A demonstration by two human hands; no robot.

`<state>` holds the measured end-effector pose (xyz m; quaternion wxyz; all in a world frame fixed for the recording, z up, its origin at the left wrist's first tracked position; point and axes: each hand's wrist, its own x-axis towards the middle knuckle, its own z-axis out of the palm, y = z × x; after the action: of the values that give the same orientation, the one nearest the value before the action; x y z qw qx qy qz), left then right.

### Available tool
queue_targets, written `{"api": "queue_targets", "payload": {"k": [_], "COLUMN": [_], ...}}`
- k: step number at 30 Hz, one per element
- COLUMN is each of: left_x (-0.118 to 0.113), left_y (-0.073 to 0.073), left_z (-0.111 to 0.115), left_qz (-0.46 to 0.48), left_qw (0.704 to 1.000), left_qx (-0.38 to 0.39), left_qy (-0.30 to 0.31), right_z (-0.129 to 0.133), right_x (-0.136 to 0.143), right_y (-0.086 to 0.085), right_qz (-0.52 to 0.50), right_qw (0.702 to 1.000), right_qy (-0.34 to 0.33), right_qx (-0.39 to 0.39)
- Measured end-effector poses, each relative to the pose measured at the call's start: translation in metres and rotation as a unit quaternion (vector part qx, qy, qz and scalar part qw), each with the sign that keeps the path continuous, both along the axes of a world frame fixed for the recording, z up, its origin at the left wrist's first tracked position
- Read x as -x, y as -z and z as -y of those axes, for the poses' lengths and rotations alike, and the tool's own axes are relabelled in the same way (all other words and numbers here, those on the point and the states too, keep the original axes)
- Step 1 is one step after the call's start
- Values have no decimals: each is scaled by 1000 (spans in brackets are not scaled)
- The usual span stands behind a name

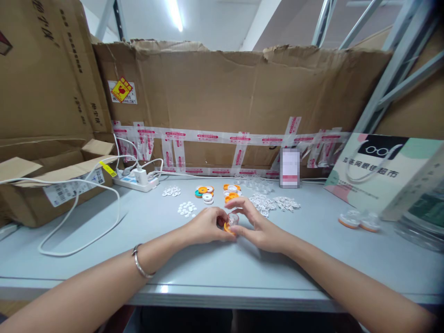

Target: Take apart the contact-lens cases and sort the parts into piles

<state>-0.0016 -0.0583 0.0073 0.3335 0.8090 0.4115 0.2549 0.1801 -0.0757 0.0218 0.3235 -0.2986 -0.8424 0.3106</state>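
Above the table, in the middle of the head view, my left hand (pixel 211 225) pinches an orange plastic ring (pixel 227 228). A clear plastic cup-like piece (pixel 233 218) sits against that ring. My right hand (pixel 255 226) curves around the clear piece, with thumb and fingers at its sides. Part of both pieces is hidden by my fingers. Just beyond my hands lie orange and white rings (pixel 231 188), and left of these a group of orange, teal and white rings (pixel 204 191). Small white plastic parts (pixel 261 204) are heaped beyond my right hand.
White discs (pixel 171 191) and smaller white pieces (pixel 187 209) lie at left. Clear plastic pieces (pixel 258 184) sit at the back near a phone (pixel 290 168). Two clear-topped orange-based pieces (pixel 348 219) stand at right by a paper bag (pixel 371 171). A power strip (pixel 138 182) has loose cables.
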Motion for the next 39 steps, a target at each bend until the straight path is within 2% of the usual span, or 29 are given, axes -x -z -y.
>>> {"api": "queue_targets", "payload": {"k": [3,5,10,14,18,22,27,29,33,36,39], "left_x": [-1,-1,-2,-1,-2,-2,-1,-1,-1,-1,-1], "left_y": [0,0,0,0,1,1,-1,-3,-5,-6,-6], "left_z": [1,2,2,1,1,0,2,3,5,5,5], "left_qz": [-3,3,8,5,4,-4,-11,-12,-13,-12,-14], "left_qw": [1000,1000,1000,1000,1000,1000,1000,1000,1000,1000,1000], "left_qx": [-14,-8,-5,-3,-8,-15,2,8,1,0,1], "left_qy": [-21,-22,-11,-15,-4,-1,-7,-9,-14,-10,-5], "right_z": [0,0,1,0,1,2,0,-2,-21,-48,-81], "right_x": [3,5,5,4,4,4,2,-2,-19,-37,-49], "right_y": [1,1,1,1,1,1,-8,-17,-33,-44,-53], "right_qz": [40,42,10,22,11,11,-113,-176,-271,-266,-201], "right_qw": [994,992,998,997,1000,999,993,982,940,920,918], "right_qy": [102,115,57,78,7,31,16,61,195,273,320], "right_qx": [-18,-23,-21,6,21,-13,-12,-16,-68,-89,-118]}}
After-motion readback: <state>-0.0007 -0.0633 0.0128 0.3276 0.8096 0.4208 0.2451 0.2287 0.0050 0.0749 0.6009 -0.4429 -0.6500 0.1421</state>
